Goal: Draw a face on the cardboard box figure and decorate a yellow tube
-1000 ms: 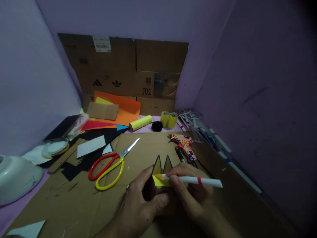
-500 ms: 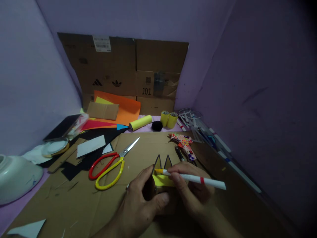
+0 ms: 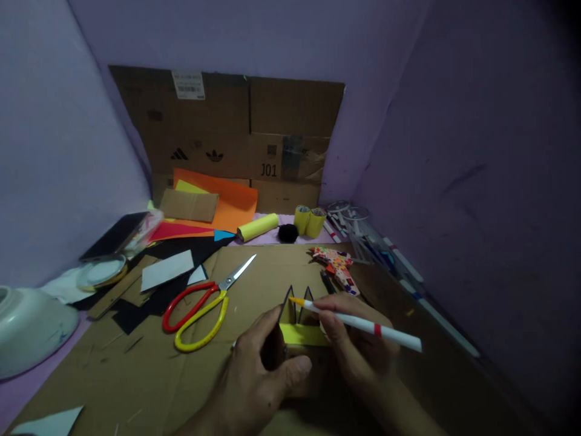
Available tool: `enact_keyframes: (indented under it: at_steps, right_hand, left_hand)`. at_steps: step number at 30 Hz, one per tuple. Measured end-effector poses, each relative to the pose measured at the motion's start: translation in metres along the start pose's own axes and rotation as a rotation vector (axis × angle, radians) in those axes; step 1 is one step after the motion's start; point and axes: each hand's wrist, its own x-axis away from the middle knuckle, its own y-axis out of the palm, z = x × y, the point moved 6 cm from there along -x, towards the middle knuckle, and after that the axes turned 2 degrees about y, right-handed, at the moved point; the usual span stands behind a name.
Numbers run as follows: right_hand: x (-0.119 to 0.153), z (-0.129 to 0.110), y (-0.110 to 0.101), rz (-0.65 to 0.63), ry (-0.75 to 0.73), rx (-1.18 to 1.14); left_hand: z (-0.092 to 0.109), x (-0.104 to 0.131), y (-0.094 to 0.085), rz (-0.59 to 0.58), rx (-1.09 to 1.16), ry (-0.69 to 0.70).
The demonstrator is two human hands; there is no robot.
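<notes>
My left hand (image 3: 265, 366) is closed round the left side of a small cardboard piece (image 3: 305, 356). Two dark-edged triangular points rise from its top, and a yellow band (image 3: 303, 334) runs below them. In my right hand (image 3: 356, 333) is a white marker (image 3: 361, 324) with a red ring, pinched like a pen. Its orange-yellow tip is at the left triangle's right edge; whether it touches cannot be made out. Scissors (image 3: 218, 306) with one red and one yellow handle lie open, left of my hands.
Patterned fabric (image 3: 338, 263) lies beyond my right hand. Farther back are a yellow roll (image 3: 258, 227), a black pompom (image 3: 287, 233) and two yellow tubes (image 3: 309, 221). A white bowl (image 3: 34, 330) stands at left; orange paper (image 3: 236, 206) leans behind. Several markers (image 3: 436, 315) line the right side.
The marker's tip has moved upward, from just above the yellow band to higher on the left triangle. My right hand has shifted slightly right. My left hand keeps its hold.
</notes>
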Motion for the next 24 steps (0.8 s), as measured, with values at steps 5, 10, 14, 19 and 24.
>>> enact_keyframes:
  at_steps: [5, 10, 14, 19, 24]
  right_hand:
    - [0.001, 0.000, 0.002, -0.027, 0.006, -0.017]
    - [0.002, -0.001, 0.008, -0.121, 0.000, -0.030]
    - [0.000, -0.003, 0.006, -0.090, -0.011, -0.015]
    - [0.000, 0.000, -0.001, 0.012, -0.027, 0.008]
    - [0.000, 0.001, 0.000, -0.005, -0.002, -0.006]
  left_hand:
    - [-0.004, 0.000, -0.002, 0.024, -0.019, -0.004]
    - [-0.018, 0.004, -0.009, 0.103, -0.102, -0.085]
    - [-0.014, 0.002, -0.007, 0.086, -0.080, -0.077]
    - [-0.004, -0.002, -0.004, 0.046, -0.046, -0.007]
    - [-0.019, 0.003, -0.009, 0.112, -0.111, -0.077]
